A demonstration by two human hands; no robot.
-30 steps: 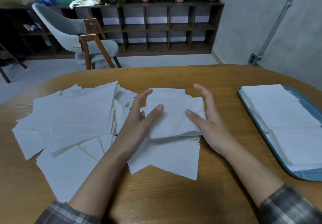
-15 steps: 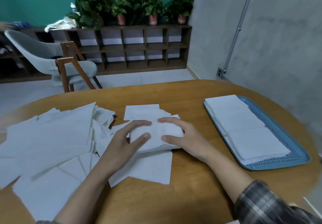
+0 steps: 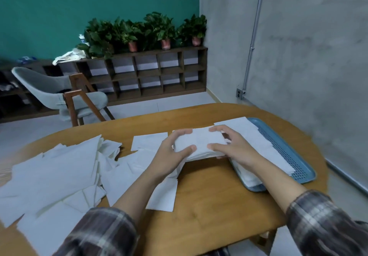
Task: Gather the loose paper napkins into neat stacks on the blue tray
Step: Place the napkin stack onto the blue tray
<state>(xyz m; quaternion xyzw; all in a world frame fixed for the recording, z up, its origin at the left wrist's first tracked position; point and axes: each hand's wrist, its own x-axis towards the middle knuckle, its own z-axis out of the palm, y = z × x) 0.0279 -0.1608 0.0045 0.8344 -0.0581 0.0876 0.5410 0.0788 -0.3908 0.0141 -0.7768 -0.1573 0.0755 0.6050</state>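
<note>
White paper napkins, squared into a thick stack [image 3: 199,144], are held between both hands over a wooden table [image 3: 209,192]. The left hand [image 3: 171,154] grips the stack's left end, with the thumb laid on the near top face and the fingers curled over the far edge. The right hand [image 3: 237,148] grips the right end in the same way, and one fingertip shows beneath the near corner. Both hands are partly closed around the stack.

Just right of the grip lies the blue tray [image 3: 288,152], and the held stack's right end overlaps its left rim. Finished stacks [image 3: 256,142] cover most of the tray, leaving a perforated strip bare along the side farthest from the grip. Left of the grip, loose napkins [image 3: 59,168] lie spread and overlapping across the table, and a few single sheets reach under the left wrist. Plaid sleeves [image 3: 318,226] cover both forearms on the near side of the grip. Beyond the grip stand a grey chair [image 3: 55,92] and a low shelf unit [image 3: 149,72] bearing potted plants [image 3: 147,28].
</note>
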